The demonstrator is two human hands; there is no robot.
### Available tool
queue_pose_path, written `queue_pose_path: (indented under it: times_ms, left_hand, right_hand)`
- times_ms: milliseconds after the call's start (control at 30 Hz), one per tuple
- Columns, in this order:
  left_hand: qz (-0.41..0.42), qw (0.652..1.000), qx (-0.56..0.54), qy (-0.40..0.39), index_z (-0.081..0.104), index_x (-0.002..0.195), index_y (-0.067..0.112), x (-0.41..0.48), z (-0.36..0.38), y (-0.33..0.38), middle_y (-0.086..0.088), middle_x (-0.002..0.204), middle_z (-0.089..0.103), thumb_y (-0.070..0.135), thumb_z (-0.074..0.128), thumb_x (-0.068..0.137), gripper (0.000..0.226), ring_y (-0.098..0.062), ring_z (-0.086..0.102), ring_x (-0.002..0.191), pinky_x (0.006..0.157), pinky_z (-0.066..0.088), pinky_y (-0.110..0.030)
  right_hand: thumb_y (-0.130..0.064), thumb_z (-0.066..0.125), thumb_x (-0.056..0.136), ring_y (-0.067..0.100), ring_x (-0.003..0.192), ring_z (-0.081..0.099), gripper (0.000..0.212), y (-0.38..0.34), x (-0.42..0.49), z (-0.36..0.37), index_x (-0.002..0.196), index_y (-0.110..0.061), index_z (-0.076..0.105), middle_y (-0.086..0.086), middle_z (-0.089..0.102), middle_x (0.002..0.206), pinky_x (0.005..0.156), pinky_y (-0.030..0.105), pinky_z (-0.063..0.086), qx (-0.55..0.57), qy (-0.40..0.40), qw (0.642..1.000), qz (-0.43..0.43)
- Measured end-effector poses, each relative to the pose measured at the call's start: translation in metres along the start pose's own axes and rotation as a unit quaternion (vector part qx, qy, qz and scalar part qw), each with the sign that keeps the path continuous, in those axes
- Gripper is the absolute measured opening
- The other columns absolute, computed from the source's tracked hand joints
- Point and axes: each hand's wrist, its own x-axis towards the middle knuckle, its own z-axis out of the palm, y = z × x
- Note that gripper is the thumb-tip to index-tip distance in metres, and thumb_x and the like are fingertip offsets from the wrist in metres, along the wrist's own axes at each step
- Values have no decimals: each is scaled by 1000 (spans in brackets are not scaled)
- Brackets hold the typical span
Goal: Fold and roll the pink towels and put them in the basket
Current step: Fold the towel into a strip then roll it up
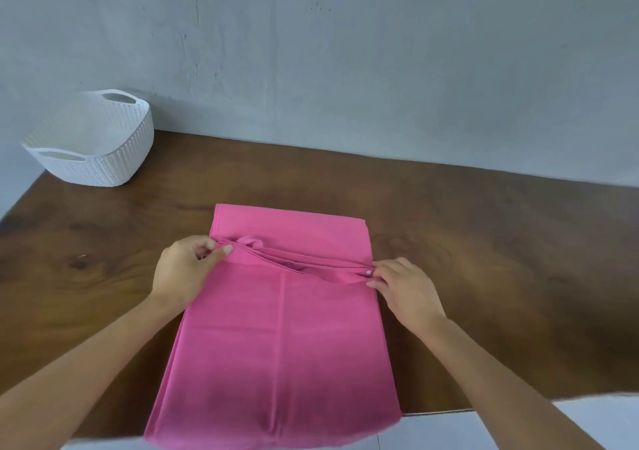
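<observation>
A pink towel (280, 339) lies lengthwise in the middle of the brown wooden table (484, 242), folded into a long strip that hangs over the near edge. Its upper layers end in an edge that crosses the strip partway up. My left hand (183, 270) pinches the left corner of that edge. My right hand (404, 290) pinches the right corner. A small loop of cloth sticks up near the left corner. The white woven basket (93, 145) stands at the table's far left corner, well away from both hands.
A grey wall runs along the back of the table. The table's near edge runs under my forearms, with a pale floor below. Bare wood lies to the left and right of the towel.
</observation>
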Motion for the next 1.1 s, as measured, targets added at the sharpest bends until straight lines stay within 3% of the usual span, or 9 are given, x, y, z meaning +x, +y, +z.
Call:
queue_pose_path:
  times_ms: [100,200,367,567,667,733,833,900,1100]
  left_hand:
    - [-18,1000,25,5,63,68,13,-32,3,7,-1,67,66,39,74,91,36,-13,52,56,56,37,-31]
    - [-31,999,38,9,64,68,15,-71,5,12,-1,68,67,39,74,90,35,-24,61,69,60,41,-33]
    - [-41,997,55,36,67,70,16,-144,16,31,9,79,71,34,76,90,28,1,62,80,65,43,-21]
    - [-39,996,63,50,64,66,16,-222,28,38,6,75,70,35,77,89,32,-14,65,80,71,50,-34]
    - [-47,998,44,23,60,60,16,-257,30,42,5,66,63,34,77,89,38,-21,59,69,65,45,-34]
    - [-53,998,24,0,67,65,12,-281,32,43,0,73,70,31,76,90,33,-23,63,76,72,49,-36]
    - [-51,999,16,7,74,70,12,-312,33,50,4,80,74,28,76,91,26,-17,67,86,78,49,-26]
    - [-42,998,17,32,73,68,14,-321,30,61,5,83,74,27,75,91,27,-13,66,87,76,45,-20]
    - [9,999,17,38,68,63,15,-326,24,80,15,80,73,23,74,92,31,1,66,84,80,48,-23]
  right_hand:
    - [-30,81,82,19,92,67,14,1,-29,-5,87,-18,76,-5,74,103,76,37,57,35,17,999,3]
    - [-31,84,79,17,82,65,17,2,-64,-11,84,-18,75,-8,68,93,69,32,54,57,40,998,-3]
    - [-36,82,80,16,73,61,20,6,-127,-23,85,-19,74,-9,59,86,57,30,51,76,47,996,10]
    - [-55,60,91,16,72,56,38,15,-199,-37,83,-20,71,-11,60,81,59,25,44,101,66,992,-21]
    - [-59,52,90,15,71,57,42,16,-231,-45,79,-21,68,-13,58,77,60,26,42,97,39,994,-25]
    - [-57,47,89,14,70,59,43,18,-252,-51,77,-22,67,-13,58,76,60,23,37,97,36,994,-19]
    - [-72,31,93,12,71,59,65,19,-274,-67,79,-23,70,-13,59,75,60,22,36,109,33,994,-4]
    - [-72,22,96,13,72,57,71,20,-277,-81,79,-22,70,-12,58,75,61,23,36,108,40,993,-11]
    - [-38,60,97,20,72,55,30,28,-254,-129,75,-17,65,-7,58,77,61,36,45,65,95,993,-29]
